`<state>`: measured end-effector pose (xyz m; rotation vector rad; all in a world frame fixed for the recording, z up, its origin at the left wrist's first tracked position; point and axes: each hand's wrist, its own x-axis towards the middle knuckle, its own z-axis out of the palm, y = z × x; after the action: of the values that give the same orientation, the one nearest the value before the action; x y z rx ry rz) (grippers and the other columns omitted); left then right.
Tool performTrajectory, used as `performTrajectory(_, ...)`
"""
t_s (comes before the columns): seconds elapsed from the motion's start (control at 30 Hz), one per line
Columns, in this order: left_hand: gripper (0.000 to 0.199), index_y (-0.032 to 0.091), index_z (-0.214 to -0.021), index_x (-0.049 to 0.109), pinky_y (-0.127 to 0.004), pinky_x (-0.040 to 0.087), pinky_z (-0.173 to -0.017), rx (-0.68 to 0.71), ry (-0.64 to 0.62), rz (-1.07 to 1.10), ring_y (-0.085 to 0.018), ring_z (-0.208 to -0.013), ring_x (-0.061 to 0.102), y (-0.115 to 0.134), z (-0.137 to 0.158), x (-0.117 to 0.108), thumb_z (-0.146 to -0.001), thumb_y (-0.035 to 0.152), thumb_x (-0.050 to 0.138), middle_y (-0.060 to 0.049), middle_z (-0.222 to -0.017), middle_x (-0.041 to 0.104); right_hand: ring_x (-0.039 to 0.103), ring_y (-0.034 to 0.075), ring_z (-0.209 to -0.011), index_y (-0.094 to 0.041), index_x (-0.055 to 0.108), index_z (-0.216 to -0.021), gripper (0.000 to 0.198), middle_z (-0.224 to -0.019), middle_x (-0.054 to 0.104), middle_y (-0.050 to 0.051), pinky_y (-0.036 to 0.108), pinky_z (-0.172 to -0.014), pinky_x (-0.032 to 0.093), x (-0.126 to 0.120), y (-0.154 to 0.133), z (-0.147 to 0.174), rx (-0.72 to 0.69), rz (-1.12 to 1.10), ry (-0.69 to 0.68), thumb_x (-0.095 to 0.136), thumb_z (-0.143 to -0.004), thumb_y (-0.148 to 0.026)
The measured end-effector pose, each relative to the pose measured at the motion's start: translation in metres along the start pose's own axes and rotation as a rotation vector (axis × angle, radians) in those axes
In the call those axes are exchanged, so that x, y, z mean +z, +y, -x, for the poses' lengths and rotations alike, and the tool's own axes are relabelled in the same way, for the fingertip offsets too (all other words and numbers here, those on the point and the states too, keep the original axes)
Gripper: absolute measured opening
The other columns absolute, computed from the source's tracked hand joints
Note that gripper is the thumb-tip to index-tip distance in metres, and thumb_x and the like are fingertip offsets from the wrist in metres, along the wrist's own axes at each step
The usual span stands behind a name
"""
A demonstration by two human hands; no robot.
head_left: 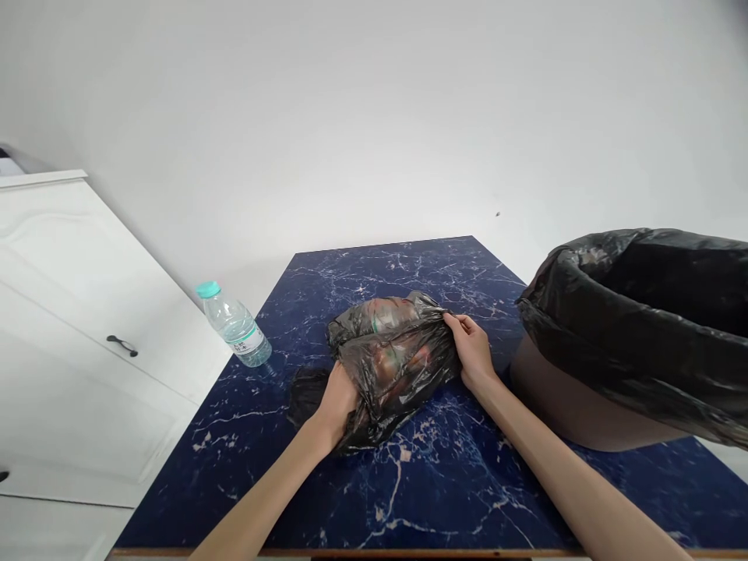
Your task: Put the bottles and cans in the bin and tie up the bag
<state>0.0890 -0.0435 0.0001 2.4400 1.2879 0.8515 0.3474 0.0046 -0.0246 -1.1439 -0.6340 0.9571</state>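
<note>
A thin black plastic bag (403,366) lies bunched on the blue table, and rounded, partly see-through shapes show through its film. My right hand (472,343) pinches the bag's gathered edge at its right side. On the left, my left hand (339,401) is at the bag's edge, its fingers hidden under the film, so I cannot tell how they are closed. Beside that hand sits a dark roll or bundle of black plastic (307,393).
A clear water bottle (237,323) with a turquoise cap stands at the table's left edge. To the right, a brown bin (578,397) is lined with a black bag (631,327). White cabinets (70,335) stand on the left, and a white wall rises behind the blue marbled table (403,499).
</note>
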Motion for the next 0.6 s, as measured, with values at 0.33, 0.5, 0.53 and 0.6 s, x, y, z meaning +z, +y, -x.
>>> performTrajectory(0.33,0.067,0.024,-0.150,0.058,-0.052,0.056,-0.113,-0.162,0.038,0.126,-0.037,-0.131,0.070,0.023,0.011,-0.052,-0.091,0.045,0.079,-0.016,-0.142,0.073,0.067,0.023,-0.073,-0.027,0.066,-0.074,0.039,-0.074,0.071,-0.002,0.033,-0.066,0.051,-0.010,0.002,-0.015,0.032,-0.007,0.062,0.084,-0.067,-0.060)
performTrajectory(0.5,0.071,0.030,-0.145,0.059,-0.046,0.062,-0.105,-0.453,0.234,0.060,-0.033,-0.129,0.072,0.023,0.042,-0.106,-0.084,0.056,0.083,-0.008,-0.141,0.073,0.066,0.022,-0.073,-0.027,0.069,-0.078,0.036,-0.075,0.072,-0.003,0.032,-0.066,0.052,-0.015,0.003,-0.020,0.059,-0.025,0.103,0.084,-0.068,-0.057)
performTrajectory(0.53,0.073,0.032,-0.145,0.059,-0.046,0.062,-0.105,-0.477,0.278,0.041,-0.033,-0.130,0.071,0.022,0.048,-0.115,-0.082,0.058,0.084,-0.007,-0.142,0.073,0.066,0.022,-0.073,-0.027,0.069,-0.079,0.035,-0.075,0.071,-0.003,0.032,-0.065,0.052,-0.015,0.003,-0.019,0.061,-0.028,0.105,0.084,-0.068,-0.057)
performTrajectory(0.6,0.078,0.033,-0.146,0.058,-0.046,0.061,-0.107,-0.512,0.384,0.008,-0.033,-0.132,0.071,0.016,0.061,-0.131,-0.079,0.062,0.086,-0.007,-0.143,0.073,0.066,0.022,-0.072,-0.027,0.069,-0.078,0.036,-0.073,0.071,-0.003,0.033,-0.065,0.052,-0.014,0.004,-0.018,0.062,-0.035,0.102,0.085,-0.067,-0.056)
